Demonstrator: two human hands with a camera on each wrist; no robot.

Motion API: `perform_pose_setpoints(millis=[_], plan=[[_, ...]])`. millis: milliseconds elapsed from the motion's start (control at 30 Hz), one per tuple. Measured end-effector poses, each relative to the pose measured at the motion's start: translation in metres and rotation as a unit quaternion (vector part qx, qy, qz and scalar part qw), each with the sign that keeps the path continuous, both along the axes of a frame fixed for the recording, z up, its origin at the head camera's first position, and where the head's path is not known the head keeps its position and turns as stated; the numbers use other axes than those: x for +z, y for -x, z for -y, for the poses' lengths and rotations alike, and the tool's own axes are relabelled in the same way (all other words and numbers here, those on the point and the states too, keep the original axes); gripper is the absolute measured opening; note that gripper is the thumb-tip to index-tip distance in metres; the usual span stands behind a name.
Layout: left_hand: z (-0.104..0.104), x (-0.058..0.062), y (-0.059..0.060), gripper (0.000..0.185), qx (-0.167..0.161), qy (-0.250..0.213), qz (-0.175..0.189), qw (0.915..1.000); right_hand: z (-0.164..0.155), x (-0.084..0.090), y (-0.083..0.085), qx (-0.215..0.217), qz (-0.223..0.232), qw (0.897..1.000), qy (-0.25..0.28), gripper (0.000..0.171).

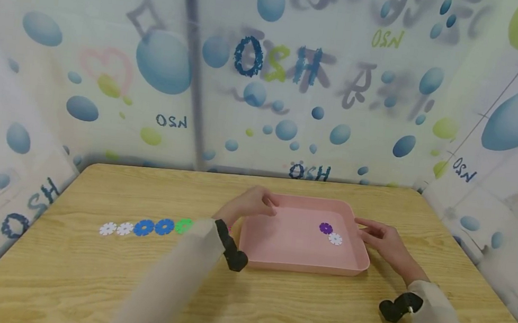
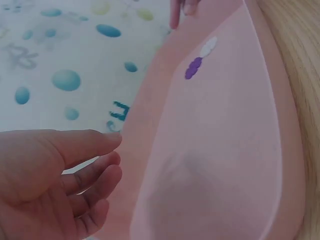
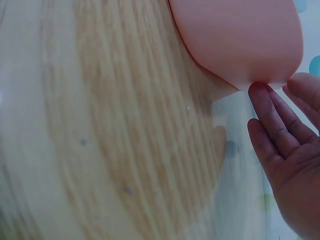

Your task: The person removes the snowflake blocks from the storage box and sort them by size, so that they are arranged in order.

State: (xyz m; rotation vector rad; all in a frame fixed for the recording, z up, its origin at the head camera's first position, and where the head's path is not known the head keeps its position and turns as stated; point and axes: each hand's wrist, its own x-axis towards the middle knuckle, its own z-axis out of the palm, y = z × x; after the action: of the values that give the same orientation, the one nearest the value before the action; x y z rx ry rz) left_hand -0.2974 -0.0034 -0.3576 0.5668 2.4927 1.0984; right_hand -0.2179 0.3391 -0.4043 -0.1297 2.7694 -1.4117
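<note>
A pink tray (image 1: pixel 297 246) lies on the table, its far left corner overlapped by my left hand (image 1: pixel 254 202) in the head view. In the left wrist view, that hand's thumb and loosely bent fingers (image 2: pixel 107 172) come up to the tray's rim. At the tray's right side, my right hand (image 1: pixel 382 239) has its fingertips against the outer wall, its thumb by the rim. Inside the tray sit a purple snowflake disc (image 1: pixel 325 228) and a white snowflake disc (image 1: pixel 335 239), edge to edge.
On the wooden table (image 1: pixel 60 267), left of the tray, runs a row of snowflake discs: white ones (image 1: pixel 108 228), blue ones (image 1: pixel 143 228) and a green one (image 1: pixel 183 226). My left forearm partly covers the row's right end. A patterned curtain (image 1: pixel 262 130) hangs behind the table.
</note>
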Motion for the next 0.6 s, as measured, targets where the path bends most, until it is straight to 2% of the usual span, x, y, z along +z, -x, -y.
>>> perform_pose_setpoints(millis=[167, 267, 600], plan=[[-0.024, -0.001, -0.004, 0.026, -0.02, 0.011, 0.041, 0.9989, -0.001, -0.001, 0.0, 0.0, -0.003, 1.0, -0.001, 0.052], [-0.039, -0.004, -0.006, 0.026, -0.027, -0.003, 0.068, 0.9973, -0.001, 0.0, 0.0, -0.004, -0.002, 1.0, -0.006, 0.053], [-0.086, -0.026, -0.012, 0.025, 0.008, -0.045, 0.076, 0.9961, 0.001, 0.002, -0.001, -0.005, 0.01, 1.0, -0.003, 0.054]])
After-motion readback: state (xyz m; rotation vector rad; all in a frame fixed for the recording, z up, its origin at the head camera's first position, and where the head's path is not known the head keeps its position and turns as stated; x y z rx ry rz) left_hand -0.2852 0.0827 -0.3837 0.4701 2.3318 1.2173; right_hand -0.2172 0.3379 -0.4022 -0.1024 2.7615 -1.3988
